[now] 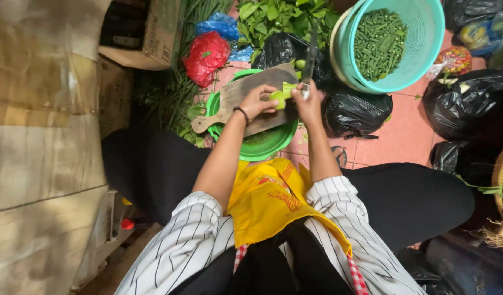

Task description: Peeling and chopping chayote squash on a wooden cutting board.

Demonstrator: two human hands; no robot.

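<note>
Centre-upper frame: green vegetable piece [277, 98] is pinned by left hand [258, 102], fingers clamped on it, atop wooden cutting board [237, 93] over green basin [273, 143]. Knife [309, 61] is gripped tight in right hand [308, 102], blade pointing to frame top. Teal basket [426, 33] w/ cut beans is seen upper right.

Your base is the pink tiled floor [404, 131]. On it: green basin [262, 145] under the wooden board [246, 95], teal basket [393, 43] of green beans, black bags [355, 112], red bag [206, 54].
</note>
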